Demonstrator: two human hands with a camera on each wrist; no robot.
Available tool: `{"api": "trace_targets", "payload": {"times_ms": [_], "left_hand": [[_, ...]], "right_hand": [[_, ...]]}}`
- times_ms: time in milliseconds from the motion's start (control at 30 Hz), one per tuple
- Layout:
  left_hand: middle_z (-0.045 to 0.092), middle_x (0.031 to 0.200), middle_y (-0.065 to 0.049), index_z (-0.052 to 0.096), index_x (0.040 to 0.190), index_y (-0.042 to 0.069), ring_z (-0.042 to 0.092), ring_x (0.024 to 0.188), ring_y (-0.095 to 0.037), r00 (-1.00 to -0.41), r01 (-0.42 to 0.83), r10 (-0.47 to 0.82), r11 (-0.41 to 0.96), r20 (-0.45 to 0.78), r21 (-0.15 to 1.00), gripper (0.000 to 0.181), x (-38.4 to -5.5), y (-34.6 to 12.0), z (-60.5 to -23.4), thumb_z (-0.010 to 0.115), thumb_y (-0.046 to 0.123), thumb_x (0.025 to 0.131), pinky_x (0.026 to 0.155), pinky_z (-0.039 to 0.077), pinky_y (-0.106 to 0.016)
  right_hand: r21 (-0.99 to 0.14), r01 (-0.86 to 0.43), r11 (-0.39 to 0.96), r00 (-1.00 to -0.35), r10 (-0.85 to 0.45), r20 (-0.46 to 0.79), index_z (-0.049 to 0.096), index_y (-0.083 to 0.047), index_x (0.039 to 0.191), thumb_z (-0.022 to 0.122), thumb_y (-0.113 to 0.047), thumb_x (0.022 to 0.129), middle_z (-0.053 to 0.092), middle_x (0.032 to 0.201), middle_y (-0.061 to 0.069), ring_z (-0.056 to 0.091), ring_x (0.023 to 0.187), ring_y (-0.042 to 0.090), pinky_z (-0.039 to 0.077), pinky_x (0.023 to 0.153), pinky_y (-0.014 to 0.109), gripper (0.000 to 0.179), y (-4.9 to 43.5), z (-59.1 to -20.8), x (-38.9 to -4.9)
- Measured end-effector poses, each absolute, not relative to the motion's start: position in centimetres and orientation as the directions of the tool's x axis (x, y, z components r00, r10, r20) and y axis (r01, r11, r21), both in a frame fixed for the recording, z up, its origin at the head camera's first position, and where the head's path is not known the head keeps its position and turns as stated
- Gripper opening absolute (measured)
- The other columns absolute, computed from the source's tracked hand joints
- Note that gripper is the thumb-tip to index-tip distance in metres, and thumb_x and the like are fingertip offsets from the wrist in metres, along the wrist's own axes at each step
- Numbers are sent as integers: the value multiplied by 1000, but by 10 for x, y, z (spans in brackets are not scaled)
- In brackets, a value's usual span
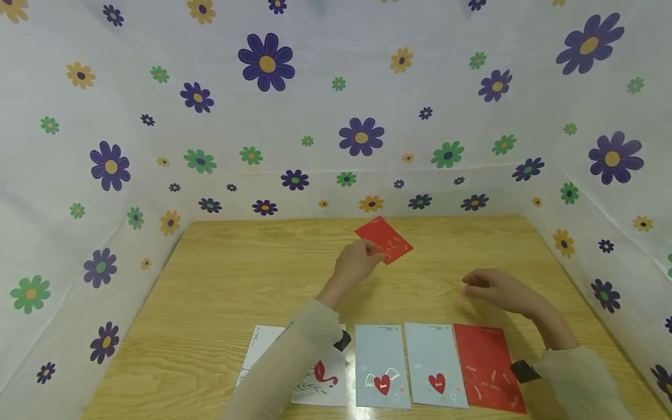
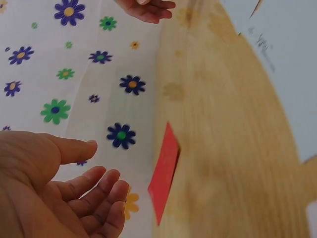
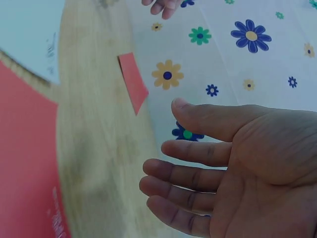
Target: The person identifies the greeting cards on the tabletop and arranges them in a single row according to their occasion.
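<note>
A red card lies turned at an angle near the back of the table. My left hand is over its near left corner in the head view. In the left wrist view the fingers are loosely bent with nothing between them, and a gap shows between hand and card. Off to the right, my right hand hovers above the table, empty. Its fingers are extended and spread in the right wrist view. Nearest to it on the table is another red card in the front row.
Along the front lie a light blue card with a heart, one with a winged heart, a flamingo card and a white card, the last two partly hidden by my left sleeve. A flowered cloth surrounds the wooden table.
</note>
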State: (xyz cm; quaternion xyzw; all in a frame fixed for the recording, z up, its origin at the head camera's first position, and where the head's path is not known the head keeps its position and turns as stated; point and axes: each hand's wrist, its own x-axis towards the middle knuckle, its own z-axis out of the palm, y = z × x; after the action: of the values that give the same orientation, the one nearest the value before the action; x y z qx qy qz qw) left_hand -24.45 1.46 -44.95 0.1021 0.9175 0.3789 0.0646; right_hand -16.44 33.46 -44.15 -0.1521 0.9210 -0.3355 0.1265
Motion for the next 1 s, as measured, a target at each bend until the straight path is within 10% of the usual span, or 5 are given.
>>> {"api": "trace_targets", "payload": {"times_ms": [1000], "left_hand": [[67,130,-17,56,143,-2,63,118,-33,-996,84,49,575,68,814,46,-319,-27,-459,62,23,104,98,52,-45]], "right_hand": [[-724,-221,654,-975,-148,164,52,11,141,58,-20,107,61,131,30,58,120,45,49,99,57,47,243,-442,-304]]}}
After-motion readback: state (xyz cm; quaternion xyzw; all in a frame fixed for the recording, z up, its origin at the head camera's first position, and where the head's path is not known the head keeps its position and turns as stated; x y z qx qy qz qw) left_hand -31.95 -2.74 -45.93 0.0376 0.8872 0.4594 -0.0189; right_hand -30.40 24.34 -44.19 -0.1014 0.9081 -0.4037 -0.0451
